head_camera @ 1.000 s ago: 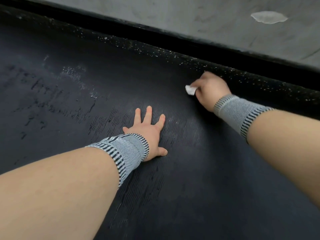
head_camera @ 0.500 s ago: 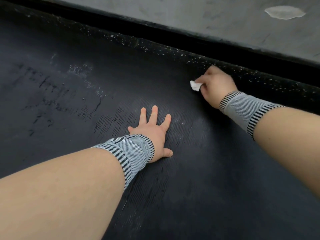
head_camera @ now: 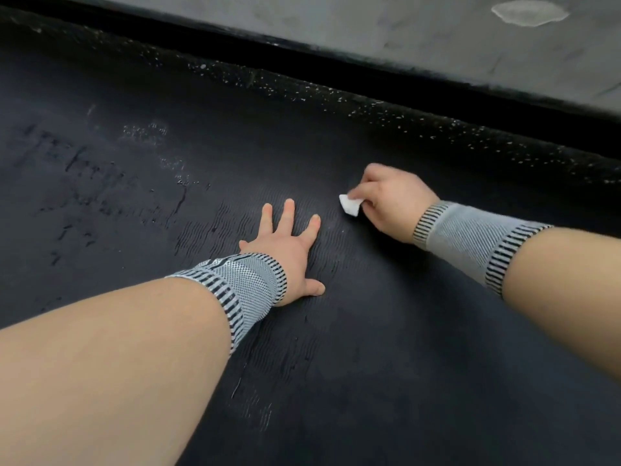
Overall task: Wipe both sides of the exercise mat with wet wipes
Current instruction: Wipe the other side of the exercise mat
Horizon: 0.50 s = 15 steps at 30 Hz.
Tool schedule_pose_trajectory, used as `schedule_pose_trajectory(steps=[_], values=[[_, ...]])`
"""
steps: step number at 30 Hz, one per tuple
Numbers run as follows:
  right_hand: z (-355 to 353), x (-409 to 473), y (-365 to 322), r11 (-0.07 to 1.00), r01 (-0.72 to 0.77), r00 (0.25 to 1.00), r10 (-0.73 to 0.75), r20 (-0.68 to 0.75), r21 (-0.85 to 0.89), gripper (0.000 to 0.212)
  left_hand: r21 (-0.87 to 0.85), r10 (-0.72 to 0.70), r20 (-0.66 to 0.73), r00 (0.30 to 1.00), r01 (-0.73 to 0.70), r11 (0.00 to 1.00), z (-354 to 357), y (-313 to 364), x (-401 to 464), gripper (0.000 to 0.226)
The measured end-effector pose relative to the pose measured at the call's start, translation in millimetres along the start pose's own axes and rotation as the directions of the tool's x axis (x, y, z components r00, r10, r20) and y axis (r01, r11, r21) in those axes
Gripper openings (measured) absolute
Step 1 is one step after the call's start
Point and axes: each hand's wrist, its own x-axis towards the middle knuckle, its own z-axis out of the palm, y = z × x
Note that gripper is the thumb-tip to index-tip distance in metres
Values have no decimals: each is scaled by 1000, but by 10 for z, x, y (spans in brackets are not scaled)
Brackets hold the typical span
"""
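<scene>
A black ribbed exercise mat [head_camera: 369,381] fills most of the view, with shiny damp streaks at the left. My left hand [head_camera: 289,250] lies flat on it, palm down, fingers spread, holding nothing. My right hand [head_camera: 389,200] is closed around a small white wet wipe [head_camera: 350,205] and presses it against the mat, a short way right of my left fingertips. Only a corner of the wipe shows past the fingers. Both wrists wear grey striped bands.
The mat's far edge [head_camera: 369,112] is flecked with white specks and runs diagonally across the top. Beyond it lies a dark gap, then grey concrete floor [head_camera: 403,31] with a pale patch [head_camera: 531,11] at the top right.
My right hand has pulled the wipe back from the mat's far edge toward me and nearer my left hand. My left hand has stayed flat in place.
</scene>
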Motion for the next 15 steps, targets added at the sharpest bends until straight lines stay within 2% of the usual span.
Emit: schedule_pose_trajectory(steps=[2, 4, 6, 8, 11, 15], values=[[-23, 235, 177, 990, -141, 989, 140, -57, -23, 29, -1, 1, -5, 1000, -1, 1000, -10, -14, -10, 111], [-13, 383, 290, 947, -319, 940, 311, -138, -37, 30, -4, 1, -9, 1000, -1, 1000, 2, -15, -2, 111], [39, 354, 226, 922, -386, 911, 374, -175, -39, 31, 8, 4, -15, 1000, -4, 1000, 10, -10, 6, 111], [115, 164, 7, 948, -319, 937, 312, -156, -16, 31, 11, 10, -21, 1000, -9, 1000, 8, -12, -5, 111], [200, -279, -341, 991, -131, 983, 133, -125, 26, 27, 13, 23, -35, 999, -23, 1000, 9, -16, -9, 112], [136, -578, -491, 991, 96, 995, -94, -20, 98, 18, 14, 35, -53, 998, -35, 999, 50, -29, 16, 112]])
